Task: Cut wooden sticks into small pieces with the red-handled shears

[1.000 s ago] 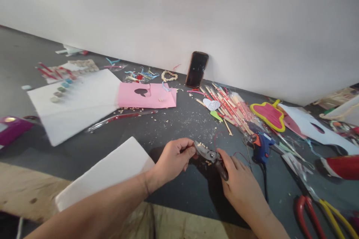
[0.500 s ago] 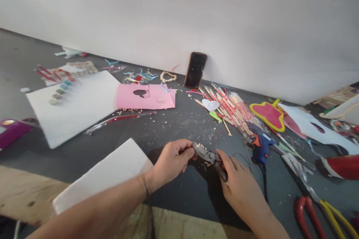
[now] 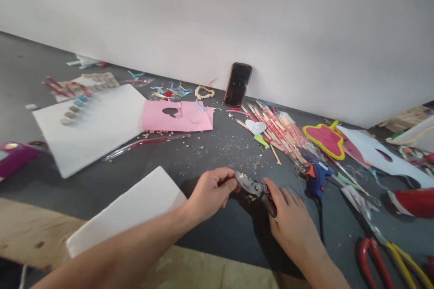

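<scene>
My right hand (image 3: 290,216) is closed round the dark handles of a pair of pruning shears (image 3: 252,186), whose metal blades point left. At the blade tips, my left hand (image 3: 213,192) is pinched, with thumb and forefinger pressed together; whatever is between them is too small to make out. Small pale cut pieces (image 3: 252,198) lie beside and under the shears. A thin red thread lies just behind the shears.
A phone (image 3: 238,84) leans on the wall. Wrapped sticks (image 3: 271,126), a blue glue gun (image 3: 318,178) and large scissors (image 3: 375,253) lie to the right. Left are pink paper (image 3: 156,116), a white sheet (image 3: 91,131) and a white board (image 3: 129,212).
The whole view has shifted very slightly. Both hands stay at the shears, and the blades appear closer together than before.
</scene>
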Demonstrator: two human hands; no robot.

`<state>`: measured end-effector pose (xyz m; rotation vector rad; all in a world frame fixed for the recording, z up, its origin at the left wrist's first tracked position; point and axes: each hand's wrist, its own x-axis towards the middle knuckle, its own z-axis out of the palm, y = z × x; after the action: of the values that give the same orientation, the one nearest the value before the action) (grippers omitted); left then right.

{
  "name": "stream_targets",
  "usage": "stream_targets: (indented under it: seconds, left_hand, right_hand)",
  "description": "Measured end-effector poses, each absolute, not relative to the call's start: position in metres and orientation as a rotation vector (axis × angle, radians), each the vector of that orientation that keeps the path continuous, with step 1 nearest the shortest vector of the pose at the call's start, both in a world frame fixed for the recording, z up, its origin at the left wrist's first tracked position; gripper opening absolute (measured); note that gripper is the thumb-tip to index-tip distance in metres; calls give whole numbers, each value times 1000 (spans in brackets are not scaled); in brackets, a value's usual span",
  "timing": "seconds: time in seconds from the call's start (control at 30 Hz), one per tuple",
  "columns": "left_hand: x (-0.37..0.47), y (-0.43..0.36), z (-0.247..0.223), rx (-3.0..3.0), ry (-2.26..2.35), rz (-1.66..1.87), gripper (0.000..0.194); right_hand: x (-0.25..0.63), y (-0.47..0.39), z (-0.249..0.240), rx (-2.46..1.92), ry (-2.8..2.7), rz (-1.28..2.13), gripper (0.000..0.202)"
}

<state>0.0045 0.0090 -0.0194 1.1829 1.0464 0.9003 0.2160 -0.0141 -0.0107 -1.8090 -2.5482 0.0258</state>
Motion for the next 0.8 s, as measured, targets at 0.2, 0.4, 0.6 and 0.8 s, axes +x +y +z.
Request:
stream_targets:
  seconds: [0.2, 0.4, 0.6, 0.8]
  left_hand:
    - [4, 11, -22, 1209, 1075, 933, 20]
    - [6, 12, -17, 1170, 1096, 891, 21]
    - [5, 11, -18, 1172, 1066, 904, 23]
    - [5, 12, -16, 1161, 1078, 883, 24]
  right_hand:
    - [216, -13, -13, -1828, -2543, 29, 56]
    - [216, -13, -11, -1845, -2528, 20, 56]
    - [215, -13, -8, -1844, -2538, 66, 55]
    - [216, -12, -9, -1832, -2550, 55, 54]
